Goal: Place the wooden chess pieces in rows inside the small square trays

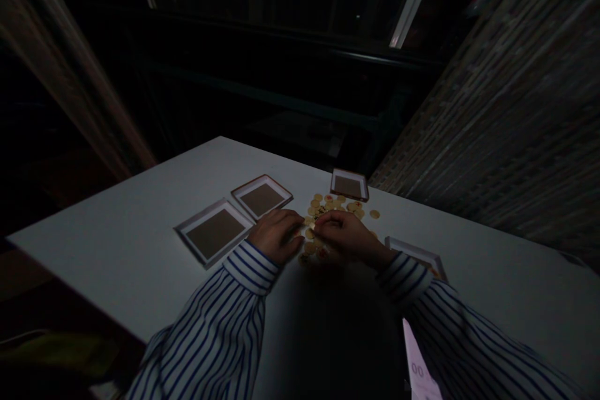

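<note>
Round, pale wooden Chinese chess pieces (341, 199), some with red or black markings, lie in a loose heap on the white table. My left hand (280, 234) rests at the heap's left side. Its thumb stands apart from the fingers, and the fingertips are close to a few discs. My right hand (344, 234) reaches over the heap from the right with curled fingers. Its thumb and forefinger are pinched at a small light Chinese chess piece (312, 224). Part of the heap is hidden under the right hand, and the dim light blurs the details.
Two shallow open boxes, a grey-rimmed box (206, 259) and a brown-rimmed box (238, 203), lie to the left. Another shallow box (333, 184) stands behind the heap. A fourth box (412, 246) is partly behind my right sleeve. A lit screen (416, 350) shows at the bottom.
</note>
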`<move>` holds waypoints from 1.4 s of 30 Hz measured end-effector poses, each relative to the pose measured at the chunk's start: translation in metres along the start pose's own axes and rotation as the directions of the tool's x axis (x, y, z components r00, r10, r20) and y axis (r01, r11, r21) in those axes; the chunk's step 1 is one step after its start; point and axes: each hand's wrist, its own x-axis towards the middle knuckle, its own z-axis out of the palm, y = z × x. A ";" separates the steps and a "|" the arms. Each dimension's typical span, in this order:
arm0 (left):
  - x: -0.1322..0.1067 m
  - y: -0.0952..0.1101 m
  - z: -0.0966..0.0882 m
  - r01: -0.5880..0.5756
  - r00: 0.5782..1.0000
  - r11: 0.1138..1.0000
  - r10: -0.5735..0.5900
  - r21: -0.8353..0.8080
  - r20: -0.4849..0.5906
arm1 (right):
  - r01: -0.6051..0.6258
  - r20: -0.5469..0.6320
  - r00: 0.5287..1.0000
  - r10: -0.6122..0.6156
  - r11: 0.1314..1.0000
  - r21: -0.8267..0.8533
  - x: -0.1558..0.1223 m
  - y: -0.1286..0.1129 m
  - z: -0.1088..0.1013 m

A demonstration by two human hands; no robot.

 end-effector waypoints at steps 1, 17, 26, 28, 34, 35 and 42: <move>0.000 0.001 0.000 -0.013 1.000 1.000 0.013 -0.009 -0.012 | -0.008 0.016 1.000 0.007 0.998 0.054 -0.001 -0.001 0.000; 0.004 0.012 -0.004 -0.082 0.986 0.994 0.070 -0.077 -0.149 | -0.077 0.104 0.993 0.055 0.971 0.225 -0.008 -0.018 0.002; 0.003 0.008 -0.004 -0.064 0.994 0.996 0.057 -0.069 -0.092 | 0.007 0.021 1.000 -0.011 0.985 0.173 -0.002 -0.012 0.008; 0.003 0.007 -0.005 -0.040 0.997 0.996 0.036 -0.074 -0.061 | 0.027 0.016 0.999 -0.029 0.989 0.145 -0.001 -0.010 0.010; 0.002 -0.001 -0.005 0.038 0.999 0.997 -0.038 -0.066 0.007 | 0.058 0.027 0.998 -0.058 0.998 -0.001 -0.001 -0.003 0.012; 0.002 -0.003 -0.006 0.061 0.998 0.997 -0.060 -0.046 0.010 | 0.070 0.047 0.997 -0.068 0.996 -0.057 -0.001 -0.002 0.012; 0.000 -0.014 -0.005 0.192 0.980 0.974 -0.197 0.121 0.031 | 0.243 0.122 0.970 -0.210 0.830 -0.503 -0.003 -0.005 0.016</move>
